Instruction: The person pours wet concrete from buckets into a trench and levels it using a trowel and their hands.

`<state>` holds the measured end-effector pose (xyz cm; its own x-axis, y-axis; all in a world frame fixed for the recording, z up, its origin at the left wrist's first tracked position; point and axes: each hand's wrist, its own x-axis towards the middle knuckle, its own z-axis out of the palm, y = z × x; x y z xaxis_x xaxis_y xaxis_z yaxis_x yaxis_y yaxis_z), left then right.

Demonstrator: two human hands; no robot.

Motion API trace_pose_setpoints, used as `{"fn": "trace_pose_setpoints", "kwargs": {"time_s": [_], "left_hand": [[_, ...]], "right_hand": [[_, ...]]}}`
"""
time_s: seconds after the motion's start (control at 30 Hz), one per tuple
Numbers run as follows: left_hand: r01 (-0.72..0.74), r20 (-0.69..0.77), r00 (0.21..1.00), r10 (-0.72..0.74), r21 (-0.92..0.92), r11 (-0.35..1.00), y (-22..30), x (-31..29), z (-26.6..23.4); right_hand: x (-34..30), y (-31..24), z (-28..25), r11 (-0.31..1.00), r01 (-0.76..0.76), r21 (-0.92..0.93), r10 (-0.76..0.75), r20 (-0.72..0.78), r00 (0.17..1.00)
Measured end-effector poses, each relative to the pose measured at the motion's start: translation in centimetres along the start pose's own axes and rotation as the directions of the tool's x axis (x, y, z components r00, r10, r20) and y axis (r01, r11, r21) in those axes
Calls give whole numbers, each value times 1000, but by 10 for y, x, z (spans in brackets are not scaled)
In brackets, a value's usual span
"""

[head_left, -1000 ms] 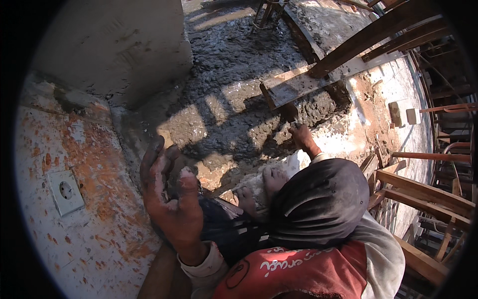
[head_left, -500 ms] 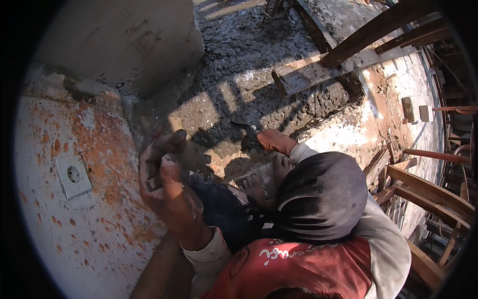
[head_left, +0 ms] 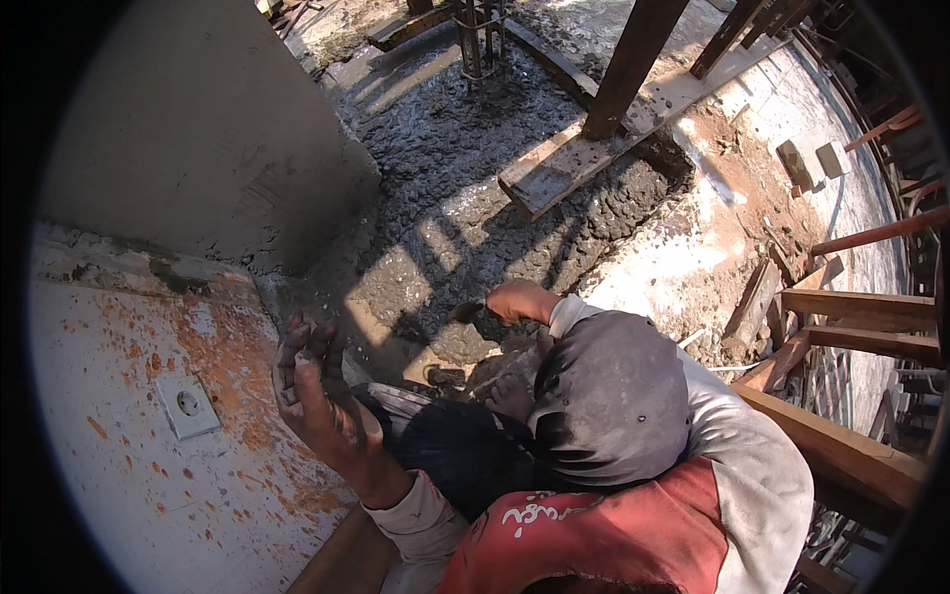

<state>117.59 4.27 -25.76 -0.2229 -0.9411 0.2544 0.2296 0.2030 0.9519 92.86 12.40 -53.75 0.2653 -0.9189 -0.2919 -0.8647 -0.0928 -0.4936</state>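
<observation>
Fingers of the right hand (head_left: 522,301) close round what looks like a dark-bladed trowel (head_left: 465,311) at lumpy grey concrete (head_left: 435,243).
Left hand (head_left: 319,386) loosely cupped, empty, beside an orange-flecked white wall (head_left: 124,381).

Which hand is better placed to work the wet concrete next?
Probably your right hand: it holds a trowel over the wet concrete, while your left hand is off to the side, apparently empty.

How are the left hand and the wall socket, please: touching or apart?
Apart: the head view plainly shows stained wall between the left hand and the wall socket.
</observation>
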Motion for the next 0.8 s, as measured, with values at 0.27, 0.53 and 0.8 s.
{"fn": "trace_pose_setpoints", "kwargs": {"time_s": [0.27,0.53,0.8], "left_hand": [[-139,107,986,131,75,987,0,-8,-4],[-286,231,943,241,186,940,25,-17,-5],[-477,310,856,413,166,863,10,10,8]], "right_hand": [[-87,-27,-30,931,-299,211,359,-364,860],[-107,24,-58,796,-479,370,600,-587,544],[-139,15,-73,709,-461,534,697,-428,575]]}}
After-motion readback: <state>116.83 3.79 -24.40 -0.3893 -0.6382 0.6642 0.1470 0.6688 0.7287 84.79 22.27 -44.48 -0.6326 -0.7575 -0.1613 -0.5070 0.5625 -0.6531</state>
